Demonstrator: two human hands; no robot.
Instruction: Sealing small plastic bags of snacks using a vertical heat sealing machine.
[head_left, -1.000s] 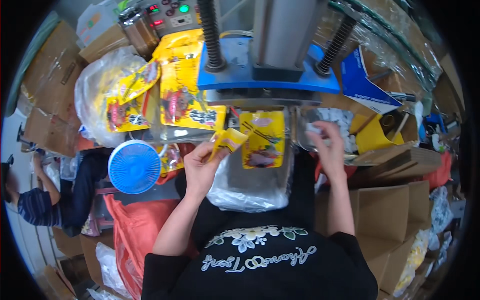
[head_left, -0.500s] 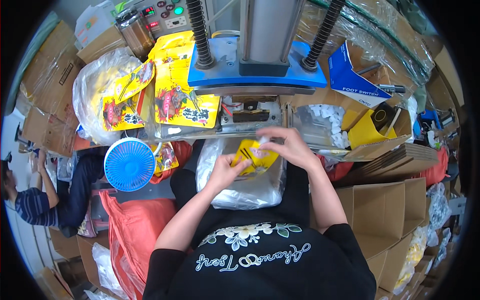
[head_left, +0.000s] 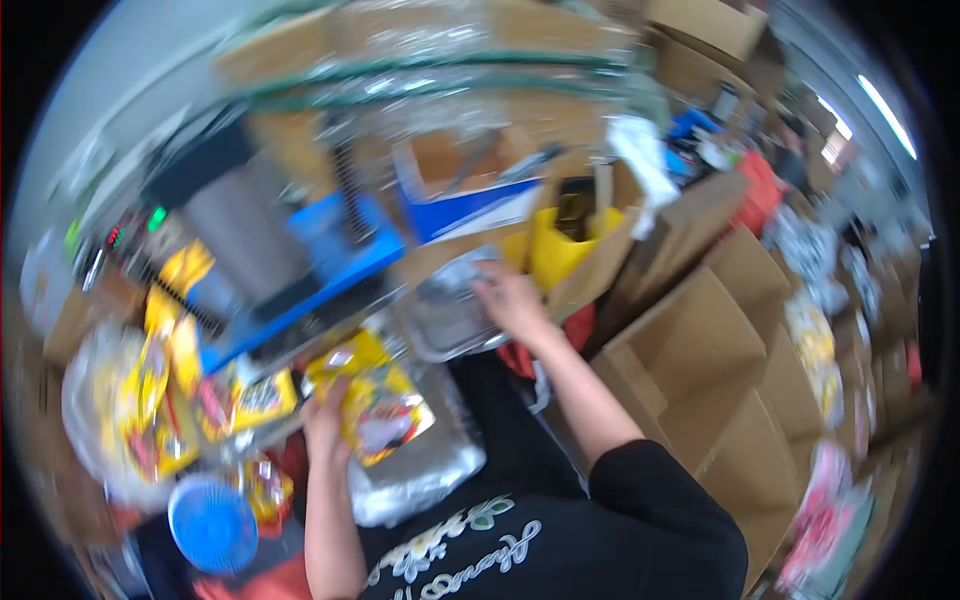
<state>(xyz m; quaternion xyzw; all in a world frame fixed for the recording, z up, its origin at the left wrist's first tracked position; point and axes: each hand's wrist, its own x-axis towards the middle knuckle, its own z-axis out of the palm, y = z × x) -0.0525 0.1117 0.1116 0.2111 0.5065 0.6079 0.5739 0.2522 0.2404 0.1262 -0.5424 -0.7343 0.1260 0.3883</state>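
Note:
My left hand (head_left: 325, 415) grips a yellow printed pouch (head_left: 385, 410) by its left edge, fingers closed round it. The pouch lies over a clear plastic bag (head_left: 420, 485) on my lap. My right hand (head_left: 508, 298) reaches over a clear plastic tray (head_left: 445, 350) to the right of the press, fingertips at its far part. Motion blurs these fingers, so I cannot make out whether they pinch anything. The press with its blue plate (head_left: 335, 285) stands left of the tray. More yellow pouches (head_left: 240, 405) lie beside the press.
A blue-and-white box (head_left: 465, 215) stands behind the tray, with a cut yellow container (head_left: 560, 260) to its right. Open cardboard boxes (head_left: 690, 350) fill my right side. A small blue fan (head_left: 212, 523) sits at lower left. The whole view is blurred.
The view has swung to the right. My right hand has left the pouch and moved to the clear tray. My left hand still holds the pouch, now lower over the bag.

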